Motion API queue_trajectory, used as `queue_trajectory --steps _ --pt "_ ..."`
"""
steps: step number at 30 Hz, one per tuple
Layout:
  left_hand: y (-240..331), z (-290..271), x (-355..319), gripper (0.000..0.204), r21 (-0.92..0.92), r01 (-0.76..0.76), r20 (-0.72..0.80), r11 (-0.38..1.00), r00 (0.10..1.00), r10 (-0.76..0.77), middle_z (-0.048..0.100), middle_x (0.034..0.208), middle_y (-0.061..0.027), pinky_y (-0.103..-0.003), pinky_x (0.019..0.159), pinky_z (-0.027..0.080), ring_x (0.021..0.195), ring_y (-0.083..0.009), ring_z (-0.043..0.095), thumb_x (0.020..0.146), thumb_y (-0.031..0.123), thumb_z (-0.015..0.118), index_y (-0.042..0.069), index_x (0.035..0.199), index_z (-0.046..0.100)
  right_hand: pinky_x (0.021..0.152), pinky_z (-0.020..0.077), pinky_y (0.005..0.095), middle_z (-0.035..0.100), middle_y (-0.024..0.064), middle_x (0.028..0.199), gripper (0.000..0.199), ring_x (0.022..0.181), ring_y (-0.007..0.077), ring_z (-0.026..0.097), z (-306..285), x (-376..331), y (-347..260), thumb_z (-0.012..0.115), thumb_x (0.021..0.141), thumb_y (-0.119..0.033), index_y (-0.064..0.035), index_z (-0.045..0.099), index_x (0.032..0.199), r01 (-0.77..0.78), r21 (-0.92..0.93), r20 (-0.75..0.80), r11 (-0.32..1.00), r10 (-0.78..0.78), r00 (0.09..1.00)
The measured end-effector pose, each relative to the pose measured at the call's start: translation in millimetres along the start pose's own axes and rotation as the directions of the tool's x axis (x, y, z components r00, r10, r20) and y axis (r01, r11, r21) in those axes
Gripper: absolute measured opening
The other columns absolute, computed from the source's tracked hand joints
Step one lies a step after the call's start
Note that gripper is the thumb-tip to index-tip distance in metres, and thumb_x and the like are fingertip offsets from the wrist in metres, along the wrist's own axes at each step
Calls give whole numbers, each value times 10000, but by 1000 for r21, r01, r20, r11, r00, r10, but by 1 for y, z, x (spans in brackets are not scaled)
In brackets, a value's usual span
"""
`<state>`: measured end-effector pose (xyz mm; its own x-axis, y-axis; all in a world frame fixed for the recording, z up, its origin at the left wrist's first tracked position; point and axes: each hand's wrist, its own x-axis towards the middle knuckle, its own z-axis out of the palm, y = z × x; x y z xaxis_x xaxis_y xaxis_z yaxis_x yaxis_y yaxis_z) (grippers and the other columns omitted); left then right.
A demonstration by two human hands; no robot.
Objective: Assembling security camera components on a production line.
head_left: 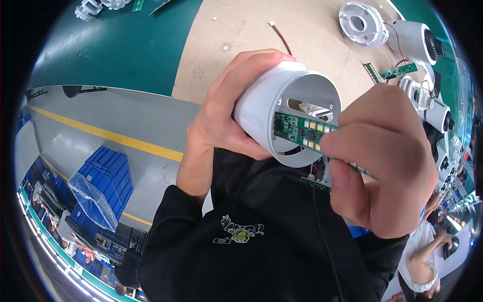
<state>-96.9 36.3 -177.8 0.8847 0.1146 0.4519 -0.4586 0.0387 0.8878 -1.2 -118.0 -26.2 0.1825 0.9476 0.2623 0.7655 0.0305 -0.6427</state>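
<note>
I am gripping the white housing (pixel 266 108) in my left hand (pixel 226 110) while my right hand (pixel 387 166) is pinching the green circuit board (pixel 302 130), only partly seated at the housing's mouth.

The cup-shaped housing (pixel 261 108) is plain white. The circuit board (pixel 302 132) is green, dotted with yellow and orange squares. The desk (pixel 126 45) is teal, its mat (pixel 251 30) tan. The sweatshirt (pixel 266 236) is black, the crates (pixel 108 173) blue, the floor (pixel 100 121) grey with a yellow stripe.

The 1 head view looks steeply down, very close over the workbench (pixel 241 35).
</note>
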Motion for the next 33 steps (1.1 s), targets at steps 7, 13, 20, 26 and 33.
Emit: queue_trajectory --steps 7,13,20,26,33 --pt "-1 2 3 923 46 -36 19 998 999 35 517 1156 -217 -395 841 461 1026 -337 549 447 156 841 -25 1247 418 450 383 340 551 173 822 368 570 252 498 15 -7 1 616 552 96 74 515 905 19 18 -120 1000 -17 993" --pt "4 -3 14 932 68 -134 58 989 990 130 504 1176 -217 -395 832 462 1030 -323 545 449 148 849 -27 1253 411 708 454 423 487 153 975 554 863 329 523 16 6 -6 637 730 -369 1 550 1132 -114 -323 117 940 159 980" --pt "-4 -4 5 947 -50 -75 91 996 993 80 490 1192 -204 -395 837 457 1041 -308 542 448 128 860 -32 1262 402 894 374 446 450 213 1197 666 1060 361 464 26 9 37 379 858 -577 -23 545 1190 264 -278 -17 924 -279 960" --pt "-5 -8 9 962 0 -55 172 998 984 54 485 1197 -180 -404 891 431 1094 -317 513 483 215 876 -33 1275 390 877 403 355 499 163 1169 454 1042 297 491 21 6 32 630 772 -172 -49 544 1201 -304 70 47 950 302 952" --pt "-5 -14 17 1051 206 -213 87 955 976 199 393 1283 -239 -409 883 435 1132 -353 475 468 294 872 44 1336 336 833 429 283 591 107 1104 344 1014 196 544 9 8 40 603 797 -77 -23 568 1135 -402 195 -173 895 435 884"
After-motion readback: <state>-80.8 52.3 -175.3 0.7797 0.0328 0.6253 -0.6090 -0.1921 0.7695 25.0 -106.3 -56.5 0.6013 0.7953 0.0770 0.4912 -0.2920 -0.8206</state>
